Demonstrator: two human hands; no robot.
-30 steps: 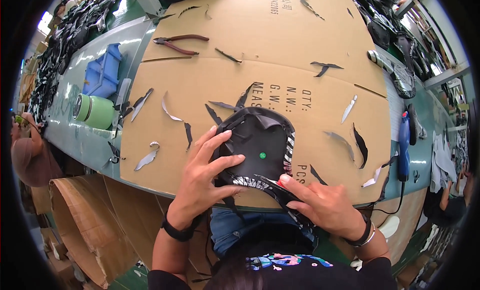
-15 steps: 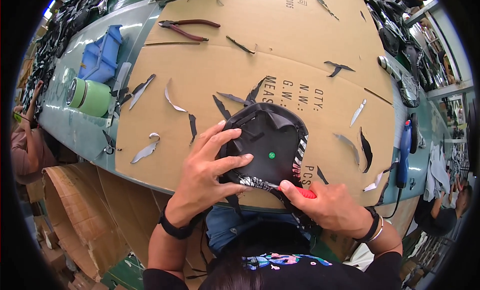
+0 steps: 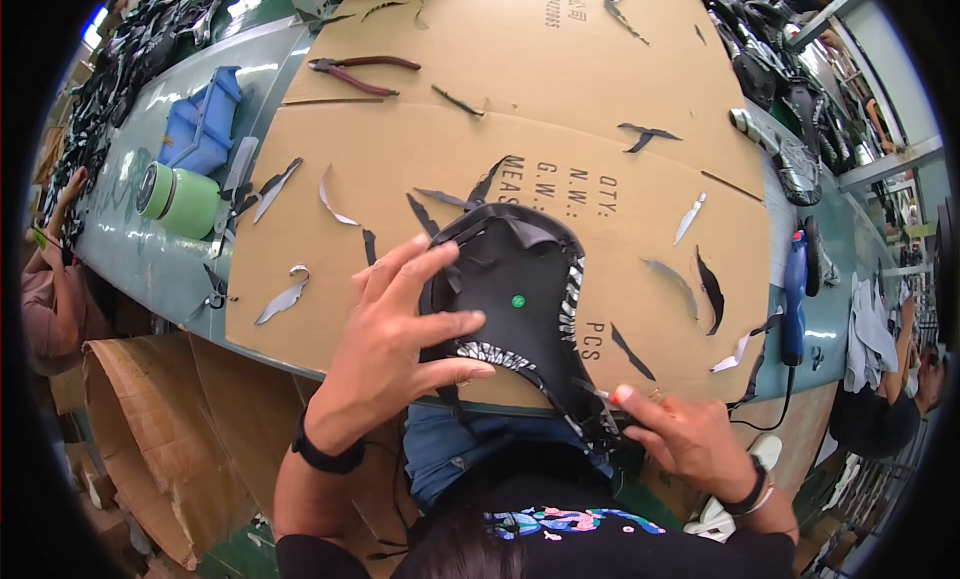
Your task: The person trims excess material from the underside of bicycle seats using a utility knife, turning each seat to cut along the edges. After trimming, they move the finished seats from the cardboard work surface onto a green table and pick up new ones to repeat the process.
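A black bicycle saddle (image 3: 500,279) lies underside up, its wide end away from me and its nose near the table's front edge. Its cover, with a black-and-white pattern, is folded over the rim, and a green round sticker (image 3: 518,301) marks the middle. Over the saddle's left side, my left hand (image 3: 395,329) has its fingers and thumb spread apart. Close to the nose, my right hand (image 3: 690,434) is closed around a red-handled tool with a thin metal tip (image 3: 592,388). Most of the handle is hidden by the fingers.
Cardboard (image 3: 400,159) covers the table, with several dark trimmings scattered on it. Red-handled cutting pliers (image 3: 355,76) lie at the far left. A green jar (image 3: 185,201) and blue bin (image 3: 205,124) stand left. A blue corded tool (image 3: 795,299) lies right. Other people are at both sides.
My right hand and its tool have moved down and right along the rim towards the nose. My left hand's fingers have spread from the saddle's edge. The view has shifted slightly.
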